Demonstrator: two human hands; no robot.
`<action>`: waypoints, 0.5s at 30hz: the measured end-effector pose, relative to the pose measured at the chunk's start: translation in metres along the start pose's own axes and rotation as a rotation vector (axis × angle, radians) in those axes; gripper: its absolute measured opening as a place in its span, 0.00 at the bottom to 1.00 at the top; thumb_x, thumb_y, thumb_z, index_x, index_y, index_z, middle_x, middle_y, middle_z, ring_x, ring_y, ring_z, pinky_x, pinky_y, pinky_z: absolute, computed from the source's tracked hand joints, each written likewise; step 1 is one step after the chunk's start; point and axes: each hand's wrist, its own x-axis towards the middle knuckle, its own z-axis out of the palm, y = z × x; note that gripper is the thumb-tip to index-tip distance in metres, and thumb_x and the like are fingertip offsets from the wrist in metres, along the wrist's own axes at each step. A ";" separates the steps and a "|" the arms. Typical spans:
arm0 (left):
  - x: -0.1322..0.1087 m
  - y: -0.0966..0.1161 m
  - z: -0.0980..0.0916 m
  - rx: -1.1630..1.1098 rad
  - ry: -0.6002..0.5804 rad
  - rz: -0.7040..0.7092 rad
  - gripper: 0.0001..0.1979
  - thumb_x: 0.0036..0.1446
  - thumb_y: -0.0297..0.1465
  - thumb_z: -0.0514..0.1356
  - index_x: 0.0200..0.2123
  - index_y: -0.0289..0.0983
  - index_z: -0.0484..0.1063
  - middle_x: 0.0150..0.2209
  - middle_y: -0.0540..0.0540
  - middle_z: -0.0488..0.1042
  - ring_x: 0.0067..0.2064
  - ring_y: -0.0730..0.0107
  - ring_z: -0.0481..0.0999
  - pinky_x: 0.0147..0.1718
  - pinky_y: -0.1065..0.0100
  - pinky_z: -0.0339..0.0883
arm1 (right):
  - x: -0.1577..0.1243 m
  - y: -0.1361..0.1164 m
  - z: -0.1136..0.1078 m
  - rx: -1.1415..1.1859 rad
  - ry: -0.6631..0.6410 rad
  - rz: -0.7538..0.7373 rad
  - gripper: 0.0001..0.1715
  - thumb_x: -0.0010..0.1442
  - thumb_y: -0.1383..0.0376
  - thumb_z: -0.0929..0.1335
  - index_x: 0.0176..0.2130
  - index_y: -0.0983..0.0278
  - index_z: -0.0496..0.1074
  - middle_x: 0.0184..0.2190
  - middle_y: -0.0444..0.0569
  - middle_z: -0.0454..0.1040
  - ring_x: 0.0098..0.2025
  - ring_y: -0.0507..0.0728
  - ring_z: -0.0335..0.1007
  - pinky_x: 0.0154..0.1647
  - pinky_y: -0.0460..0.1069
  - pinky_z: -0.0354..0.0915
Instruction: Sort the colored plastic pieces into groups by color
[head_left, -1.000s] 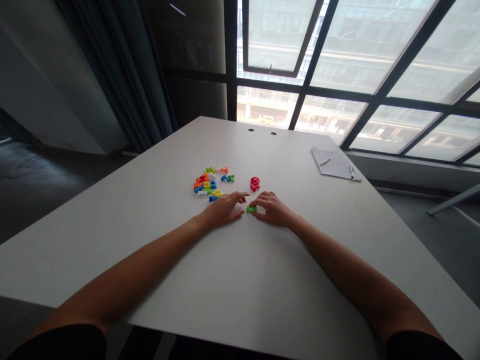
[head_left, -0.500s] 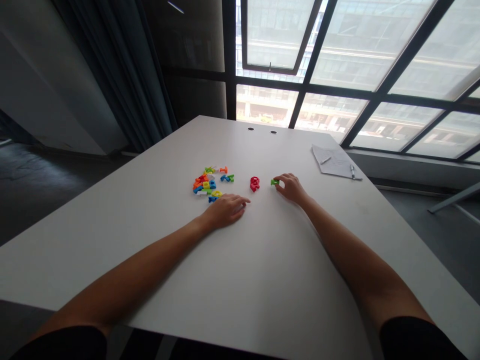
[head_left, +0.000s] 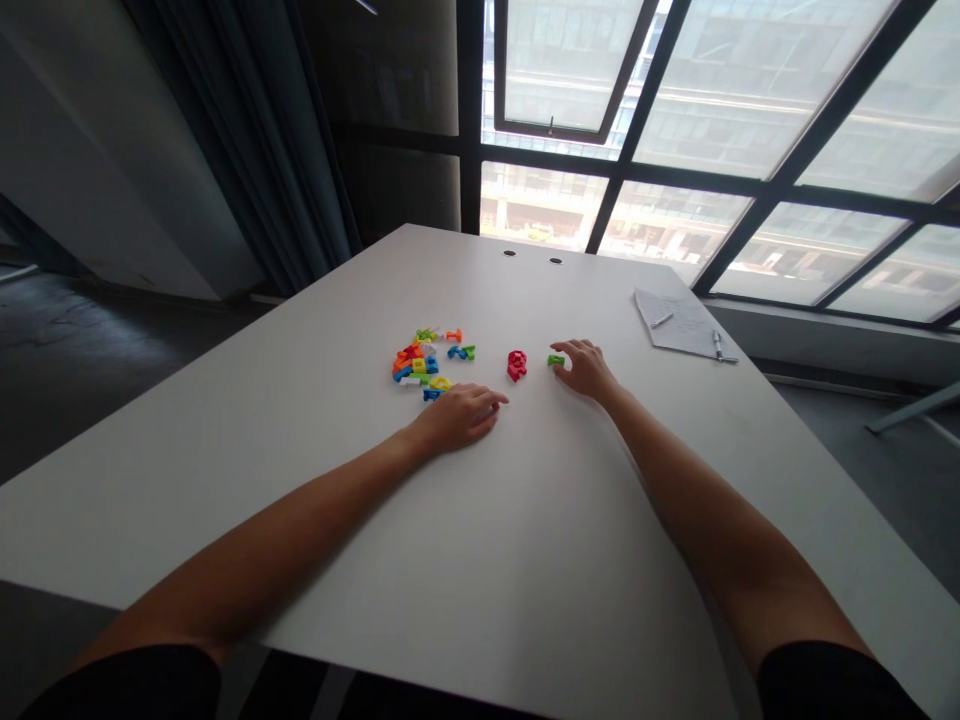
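On the white table, a small green plastic block lies between the parted thumb and fingers of my right hand, which is open around it. Just left of it sits a red piece that looks like several linked blocks. My left hand rests palm down with fingers stretched out, holding nothing visible. Directly beyond its wrist is a blue block, close to a yellow block. A blue and green pair lies a little farther back.
A loose heap of coloured blocks spreads left of centre. An orange piece lies at its back edge. At the far right are sheets of paper with a pen and another pen. Windows stand behind the table.
My right thumb and fingers have spread apart, letting go of the green block, which now lies on the table. My left hand keeps its place. The whole view has shifted slightly.
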 end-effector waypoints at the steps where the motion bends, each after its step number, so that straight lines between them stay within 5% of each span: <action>1: 0.000 0.000 0.000 0.000 0.002 0.003 0.15 0.70 0.31 0.57 0.56 0.40 0.77 0.49 0.41 0.81 0.49 0.56 0.80 0.52 0.55 0.72 | 0.002 -0.006 -0.003 -0.008 0.005 -0.024 0.25 0.65 0.65 0.68 0.60 0.62 0.76 0.57 0.58 0.79 0.60 0.70 0.68 0.61 0.64 0.62; 8: 0.002 -0.001 0.001 0.013 0.017 0.028 0.13 0.70 0.31 0.57 0.51 0.41 0.79 0.47 0.42 0.81 0.47 0.57 0.80 0.52 0.56 0.72 | 0.033 -0.078 -0.002 0.028 0.005 -0.218 0.22 0.70 0.66 0.66 0.61 0.61 0.77 0.58 0.57 0.79 0.63 0.70 0.65 0.64 0.66 0.58; 15: -0.002 -0.006 0.002 -0.081 0.029 0.057 0.11 0.69 0.29 0.57 0.44 0.41 0.81 0.43 0.45 0.84 0.47 0.59 0.83 0.51 0.60 0.73 | 0.069 -0.132 0.032 -0.079 -0.202 -0.290 0.30 0.71 0.63 0.68 0.69 0.65 0.67 0.71 0.58 0.67 0.72 0.72 0.58 0.71 0.68 0.52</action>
